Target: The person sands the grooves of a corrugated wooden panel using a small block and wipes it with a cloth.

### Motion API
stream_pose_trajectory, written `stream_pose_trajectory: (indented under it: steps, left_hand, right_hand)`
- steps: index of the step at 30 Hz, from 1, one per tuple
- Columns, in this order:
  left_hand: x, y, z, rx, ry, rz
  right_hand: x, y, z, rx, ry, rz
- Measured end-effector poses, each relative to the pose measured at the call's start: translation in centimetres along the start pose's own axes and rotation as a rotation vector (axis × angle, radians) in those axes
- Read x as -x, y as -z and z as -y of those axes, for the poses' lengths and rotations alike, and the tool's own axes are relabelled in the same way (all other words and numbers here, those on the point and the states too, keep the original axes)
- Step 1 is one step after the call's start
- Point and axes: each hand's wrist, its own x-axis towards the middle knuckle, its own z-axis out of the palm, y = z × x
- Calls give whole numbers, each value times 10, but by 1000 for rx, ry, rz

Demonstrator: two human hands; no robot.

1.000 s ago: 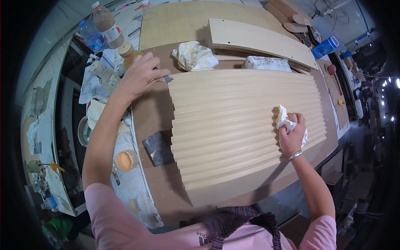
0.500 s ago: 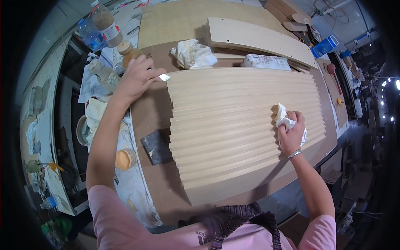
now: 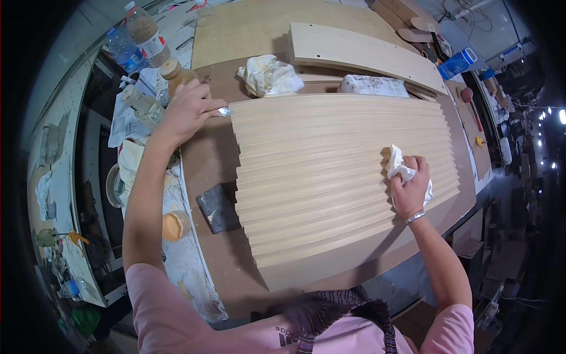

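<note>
"Which step do you think this is?"

"Edge work, I'd judge. The left hand [image 3: 187,112] pinches a small shiny piece [image 3: 224,111] at the upper left corner of the ridged panel [image 3: 330,183]; I can't tell whether it touches. The panel lies ridges up on the brown counter [image 3: 203,171]. Toward its right end, the right hand [image 3: 413,192] is bunched round a crumpled white cloth [image 3: 396,165], resting on the ridges."

"And the next move calls for?"

"A light, steady left hand at that corner, I'd say, with the panel kept from sliding."

"What else is about?"

"From the left: a cloudy bottle [image 3: 146,38], a cup of orange paste [image 3: 174,226], a dark block [image 3: 216,207] beside the panel, a pale board [image 3: 359,53] behind, a red-headed tool [image 3: 467,95]. Far right, the room goes dim, dotted with lights [image 3: 562,117]."
</note>
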Motion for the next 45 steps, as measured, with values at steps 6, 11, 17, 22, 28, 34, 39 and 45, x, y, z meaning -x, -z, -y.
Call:
stream_pose_trajectory:
  steps: [6,11,17,22,28,34,39,45]
  left_hand:
    - [-2,-1,-3,15,-13,-38]
    - [13,6,6,-56,86,-89]
    - [69,-14,-1,54,199,-72]
    - [90,-32,-16,159,260,-80]
    - [89,-36,-31,127,256,-136]
    - [99,-27,-74,533,409,-317]
    - [142,-19,-127,1076,764,-456]
    - [172,-21,-177,1105,876,-638]
  right_hand:
    - [0,0,0,1,3,5]
    - [1,-2,-1,-14,4,-5]
    - [1,-1,-2,-5,3,7]
    - [1,-2,-3,2,11,-5]
    - [-1,-1,0,2,6,3]
    - [2,-4,-6,20,13,1]
    - [3,-5,-9,16,21,-10]
    - [3,-8,-9,-7,49,-51]
